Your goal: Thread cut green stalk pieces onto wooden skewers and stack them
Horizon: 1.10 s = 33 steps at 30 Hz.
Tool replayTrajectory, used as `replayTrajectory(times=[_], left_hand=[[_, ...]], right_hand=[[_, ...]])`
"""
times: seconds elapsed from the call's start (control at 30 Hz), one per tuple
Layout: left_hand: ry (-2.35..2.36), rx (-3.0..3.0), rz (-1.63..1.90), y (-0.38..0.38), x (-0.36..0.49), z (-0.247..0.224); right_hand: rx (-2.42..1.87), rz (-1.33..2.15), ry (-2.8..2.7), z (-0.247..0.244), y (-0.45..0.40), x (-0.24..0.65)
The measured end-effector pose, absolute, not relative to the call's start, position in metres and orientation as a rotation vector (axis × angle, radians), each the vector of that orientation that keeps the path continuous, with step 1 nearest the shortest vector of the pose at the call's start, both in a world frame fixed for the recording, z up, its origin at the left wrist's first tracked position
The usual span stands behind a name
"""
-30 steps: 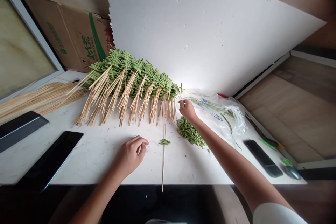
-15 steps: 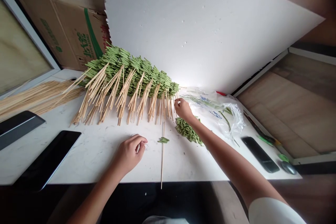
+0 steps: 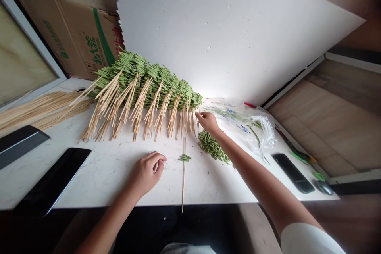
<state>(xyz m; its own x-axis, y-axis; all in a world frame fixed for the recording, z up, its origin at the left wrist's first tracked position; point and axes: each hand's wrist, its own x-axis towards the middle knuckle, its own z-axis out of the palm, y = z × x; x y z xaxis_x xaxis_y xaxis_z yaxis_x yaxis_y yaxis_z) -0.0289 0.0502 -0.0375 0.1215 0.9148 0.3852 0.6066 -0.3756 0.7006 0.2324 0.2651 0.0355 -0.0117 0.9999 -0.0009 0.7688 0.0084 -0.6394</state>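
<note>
My right hand reaches to the right end of a stacked pile of green bean skewers. Its fingertips are pinched at a thin bamboo stick there; the hand partly hides the contact. My left hand rests on the white table with curled fingers and nothing visible in them. Between the hands lies a single bamboo skewer with a few short green bean pieces across it, its lower end jutting over the table's front edge. A heap of cut green bean pieces lies below my right forearm.
Loose bamboo sticks lie at the left, near two dark devices. A clear plastic bag with long beans sits at right, by a black phone-like object. Behind stand a white foam board and a cardboard box.
My right hand has shifted slightly at the pile's right end, its fingers now pointing more to the left. My left hand and the single skewer stay in place.
</note>
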Motion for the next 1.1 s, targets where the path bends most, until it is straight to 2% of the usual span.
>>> replayTrajectory(times=[0.27,0.47,1.1], left_hand=[[1.470,2.035,1.146,0.050,-0.029,-0.036],[1.488,2.029,1.126,0.050,-0.029,-0.037],[1.492,2.052,1.138,0.050,-0.028,-0.036]], right_hand=[[-1.801,0.939,-1.465,0.026,0.287,0.238],[-1.825,1.015,-1.402,0.023,0.294,0.239],[-1.867,0.919,-1.462,0.027,0.306,0.255]])
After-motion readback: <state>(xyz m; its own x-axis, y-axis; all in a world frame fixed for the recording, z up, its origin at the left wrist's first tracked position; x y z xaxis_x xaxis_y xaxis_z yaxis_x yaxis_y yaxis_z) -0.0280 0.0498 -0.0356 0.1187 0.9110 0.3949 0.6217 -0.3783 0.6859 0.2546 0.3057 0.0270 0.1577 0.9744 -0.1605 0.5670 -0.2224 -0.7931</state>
